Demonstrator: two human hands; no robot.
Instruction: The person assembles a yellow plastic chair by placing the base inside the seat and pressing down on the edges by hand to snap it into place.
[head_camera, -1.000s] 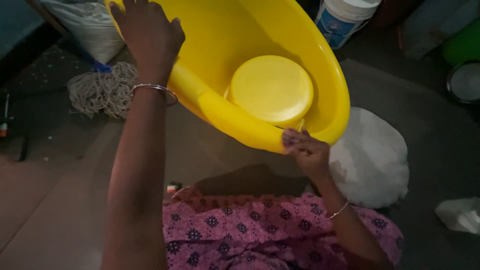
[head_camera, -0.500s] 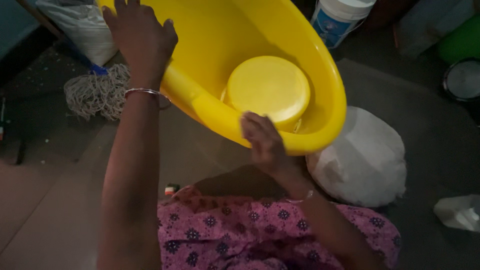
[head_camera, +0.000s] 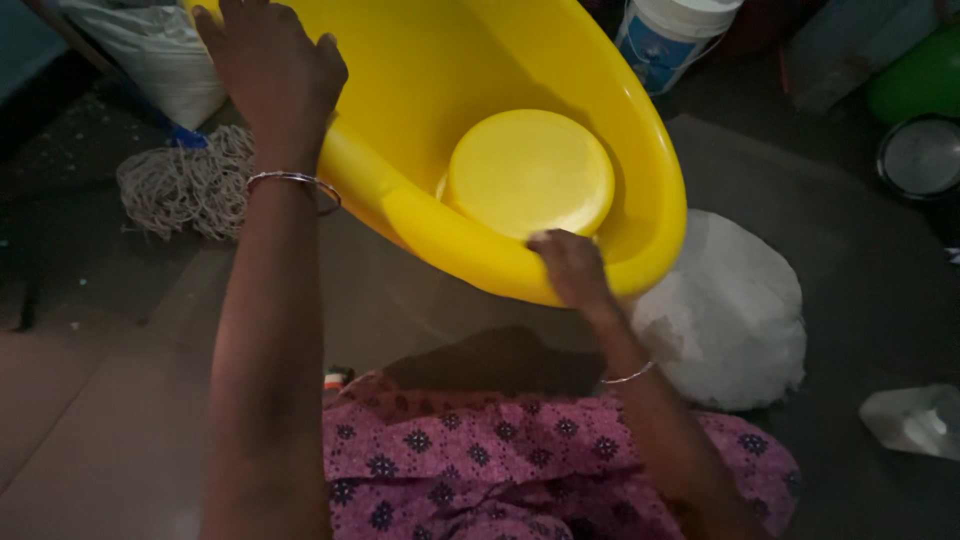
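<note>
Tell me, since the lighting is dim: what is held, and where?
The yellow tub: left hand grips its far rim, right hand its near rim.

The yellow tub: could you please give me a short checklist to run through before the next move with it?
1. Left hand on the far rim of the yellow tub: ok.
2. Right hand on the near rim: ok.
3. Round yellow lid inside the tub, resting against its wall: ok, though it may slide.
4. Tub level: not ok, it is tilted.
5. Floor near the tub: not ok, a mop head, a white sack and a white bucket lie near.
6. Water in the tub: cannot tell.
</note>
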